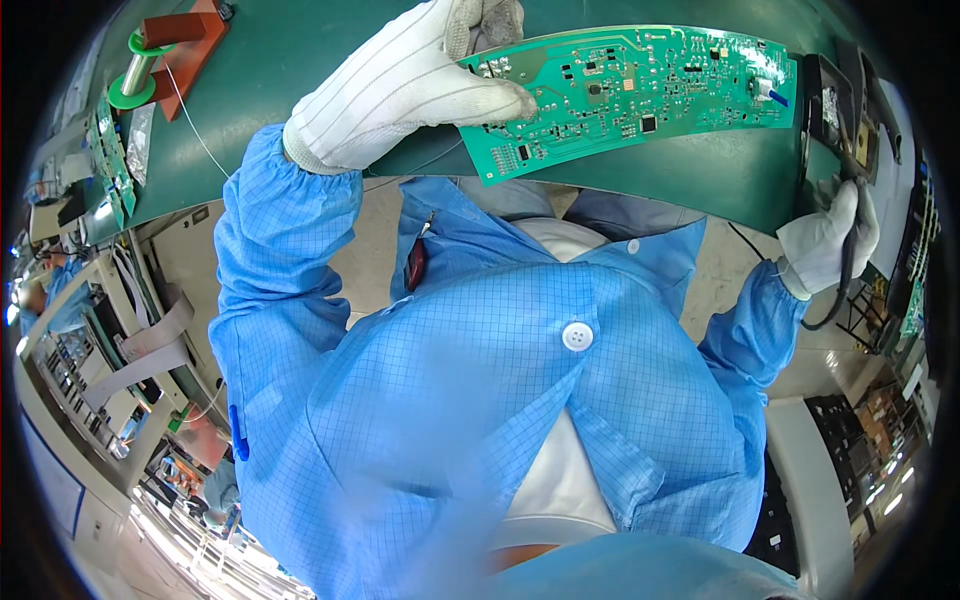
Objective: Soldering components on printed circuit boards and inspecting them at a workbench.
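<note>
My left hand (pixel 405 95), in a white striped glove, holds the left end of a long, curved green circuit board (pixel 610 95). Its thumb lies on the component side, while the other fingers are partly hidden behind the board's edge. A small white connector with a blue tip (pixel 768 92) stands out near the board's right end. At the far right, my gloved right hand (pixel 820 238) is closed around a slim black corded tool (pixel 850 240), whose cord loops down below the hand. The tool's working end cannot be made out among the dark things there.
A solder wire spool (pixel 136 72) sits on a red-brown stand at the left of the green work surface (pixel 250 60), its wire trailing toward my left sleeve. More green boards (pixel 108 160) stand at the left edge. A dark-framed tray (pixel 822 110) lies just right of the held board.
</note>
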A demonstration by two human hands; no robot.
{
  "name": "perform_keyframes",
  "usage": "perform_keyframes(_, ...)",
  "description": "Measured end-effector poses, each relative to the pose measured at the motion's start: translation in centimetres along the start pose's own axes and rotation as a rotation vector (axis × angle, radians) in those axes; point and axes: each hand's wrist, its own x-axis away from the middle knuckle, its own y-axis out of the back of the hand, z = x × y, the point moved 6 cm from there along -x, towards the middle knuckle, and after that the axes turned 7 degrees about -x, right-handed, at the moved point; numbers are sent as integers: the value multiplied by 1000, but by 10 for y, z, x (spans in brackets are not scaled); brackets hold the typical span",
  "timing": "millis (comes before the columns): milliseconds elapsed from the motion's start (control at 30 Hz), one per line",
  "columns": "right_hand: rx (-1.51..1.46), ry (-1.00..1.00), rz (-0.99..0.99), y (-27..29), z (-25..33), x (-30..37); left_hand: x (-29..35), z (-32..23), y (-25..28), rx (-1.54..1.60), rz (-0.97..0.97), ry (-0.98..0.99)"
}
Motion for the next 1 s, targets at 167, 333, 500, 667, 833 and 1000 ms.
perform_keyframes(167, 45, -61, -27, 1, -1, 0, 1, 1, -1, -70, -42, -35)
perform_keyframes(333, -199, -184, -116, -7, 30, -6, 10, -4, -3, -97, -186, -46)
perform_keyframes(500, -419, -260, -98, -24, 68, -4, 26, -4, 2, -321, -429, -152)
perform_keyframes(667, -779, -426, 42, -36, 110, 11, 78, 19, 13, -59, -868, -342)
perform_keyframes(833, -978, -352, 277, -52, 129, 42, 69, 8, -24, -279, -888, -395)
perform_keyframes(1000, -878, -386, 274, -60, 142, 38, 67, 5, -42, -540, -998, -350)
